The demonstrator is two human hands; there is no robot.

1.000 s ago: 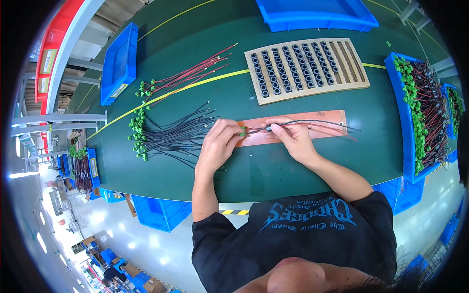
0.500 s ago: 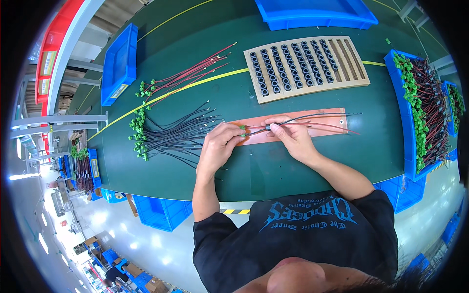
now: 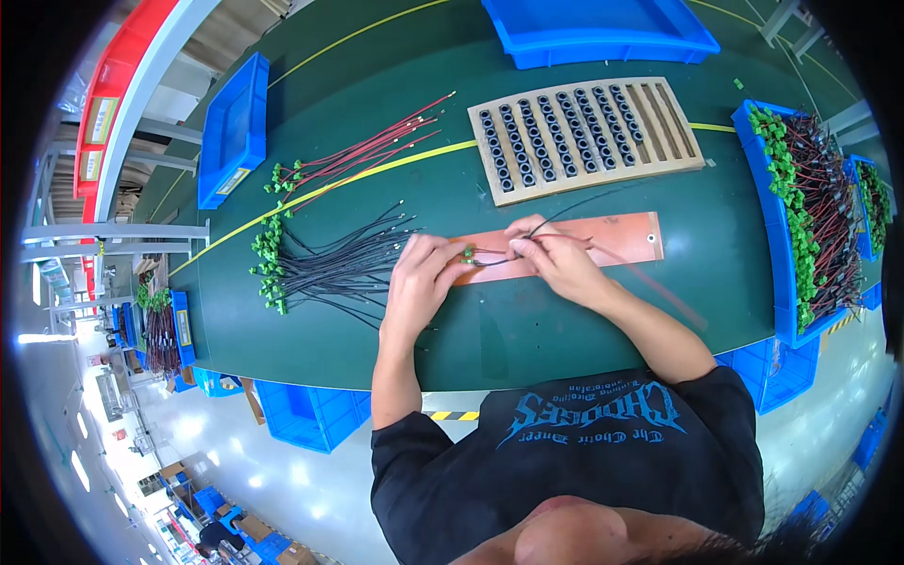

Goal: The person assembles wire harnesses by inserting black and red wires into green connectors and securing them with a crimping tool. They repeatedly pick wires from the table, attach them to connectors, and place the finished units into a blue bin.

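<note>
My left hand (image 3: 421, 276) pinches small green connectors (image 3: 468, 253) at the end of a red and a black wire. Just to its right, my right hand (image 3: 562, 264) is closed on the same pair of wires, thumb against fingers. The black ring around the wires is mostly hidden by those fingers. Past my right hand the black wire (image 3: 573, 206) arcs up and away, while the red wire (image 3: 659, 287) is smeared by motion and slants toward me. Both hands are over an orange-brown board (image 3: 626, 237) on the green table.
Black wires (image 3: 330, 268) with green connectors lie left of my hands, red wires (image 3: 377, 138) beyond them. A wooden rack (image 3: 603, 183) of black rings stands behind the board. Blue bins flank the table: one far (image 3: 603, 55), one left (image 3: 254, 141), one right with finished-looking wire bundles (image 3: 829, 221).
The free wire ends have swung apart: black away from me, red toward me. My right fingers have closed further over the black ring. My left hand stays nearly in place.
</note>
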